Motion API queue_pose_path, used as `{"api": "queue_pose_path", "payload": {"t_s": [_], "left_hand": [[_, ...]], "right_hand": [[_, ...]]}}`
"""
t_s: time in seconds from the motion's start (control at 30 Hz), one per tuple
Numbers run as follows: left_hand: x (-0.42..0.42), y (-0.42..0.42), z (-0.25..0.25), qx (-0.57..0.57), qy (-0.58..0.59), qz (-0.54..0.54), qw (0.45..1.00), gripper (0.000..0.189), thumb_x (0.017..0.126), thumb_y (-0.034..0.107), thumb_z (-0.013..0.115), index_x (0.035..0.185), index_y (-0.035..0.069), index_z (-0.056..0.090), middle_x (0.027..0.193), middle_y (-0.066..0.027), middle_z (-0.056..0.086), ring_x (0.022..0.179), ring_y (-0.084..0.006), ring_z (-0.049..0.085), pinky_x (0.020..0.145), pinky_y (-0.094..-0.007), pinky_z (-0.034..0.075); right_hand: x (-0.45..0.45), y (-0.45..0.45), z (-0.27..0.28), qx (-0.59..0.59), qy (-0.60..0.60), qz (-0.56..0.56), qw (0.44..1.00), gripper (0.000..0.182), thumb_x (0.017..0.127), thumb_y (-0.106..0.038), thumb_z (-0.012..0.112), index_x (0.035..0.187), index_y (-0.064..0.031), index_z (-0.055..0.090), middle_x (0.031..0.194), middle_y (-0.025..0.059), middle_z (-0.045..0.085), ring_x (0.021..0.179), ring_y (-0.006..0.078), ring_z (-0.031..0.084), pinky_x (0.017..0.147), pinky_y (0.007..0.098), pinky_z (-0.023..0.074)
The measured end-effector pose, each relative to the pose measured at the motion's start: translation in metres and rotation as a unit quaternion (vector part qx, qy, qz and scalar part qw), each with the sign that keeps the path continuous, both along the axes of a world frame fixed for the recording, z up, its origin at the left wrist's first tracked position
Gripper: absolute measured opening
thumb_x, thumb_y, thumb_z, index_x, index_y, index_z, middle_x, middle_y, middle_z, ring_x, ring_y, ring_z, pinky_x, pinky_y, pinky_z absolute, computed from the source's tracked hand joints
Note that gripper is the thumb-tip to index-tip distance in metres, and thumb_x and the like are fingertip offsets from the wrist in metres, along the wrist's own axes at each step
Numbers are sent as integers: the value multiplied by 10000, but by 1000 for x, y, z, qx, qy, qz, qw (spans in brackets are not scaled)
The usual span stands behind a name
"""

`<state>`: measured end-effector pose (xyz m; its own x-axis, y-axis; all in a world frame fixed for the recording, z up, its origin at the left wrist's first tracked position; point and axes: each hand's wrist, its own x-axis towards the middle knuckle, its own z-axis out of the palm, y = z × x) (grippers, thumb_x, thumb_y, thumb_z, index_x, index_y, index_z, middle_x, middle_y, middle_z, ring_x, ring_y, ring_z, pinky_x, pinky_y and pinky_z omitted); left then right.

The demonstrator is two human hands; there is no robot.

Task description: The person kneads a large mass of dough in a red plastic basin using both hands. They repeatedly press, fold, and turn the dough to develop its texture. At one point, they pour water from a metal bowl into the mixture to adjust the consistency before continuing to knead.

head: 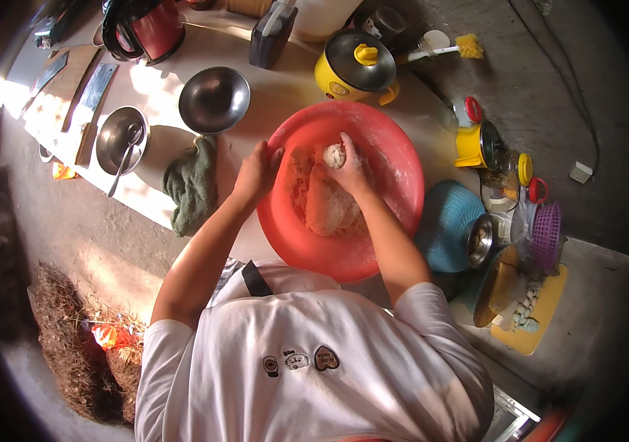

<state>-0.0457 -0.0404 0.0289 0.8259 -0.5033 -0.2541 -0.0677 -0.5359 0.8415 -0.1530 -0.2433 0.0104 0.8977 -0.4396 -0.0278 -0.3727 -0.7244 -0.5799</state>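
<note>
A wide red plastic basin (314, 257) stands before me at the table's near edge. My left hand (259, 170) grips its left rim, thumb towards the inside. Inside the basin, my right hand (354, 166) is curled around a small, rough lump of dough (335, 156). Below that hand lies a larger mass of pale, crumbly dough (330, 210), partly covered by my right wrist. Dry white flour clings to the basin's inner wall on the right, and my right fingers are dusted with it.
Left of the basin are a crumpled green cloth (191, 188), a steel bowl (215, 100) and another bowl (105, 141) with a spoon (126, 152). A yellow lidded pot (332, 77) stands behind. A blue woven basket (450, 226) and several jars crowd the right.
</note>
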Motion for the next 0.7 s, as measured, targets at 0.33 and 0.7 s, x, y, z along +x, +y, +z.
{"api": "queue_pose_path", "payload": {"t_s": [0.33, 0.7], "left_hand": [[-4, -1, -2, 23, 1, 0, 1000, 378, 895, 350, 531, 972, -19, 497, 843, -316, 594, 852, -489, 556, 713, -507, 446], [-5, -2, 3, 22, 59, 10, 998, 341, 897, 316, 541, 936, -18, 491, 808, -307, 590, 829, -489, 554, 682, -496, 438]], "right_hand": [[-39, 38, 43, -130, 159, 9, 979, 496, 716, -470, 674, 930, -24, 629, 1101, 216, 584, 1026, 356, 550, 851, 420, 448], [-55, 13, -45, -220, -18, 30, 975, 491, 675, -503, 667, 1010, -146, 627, 1039, 101, 612, 937, 313, 581, 809, 455, 466]]}}
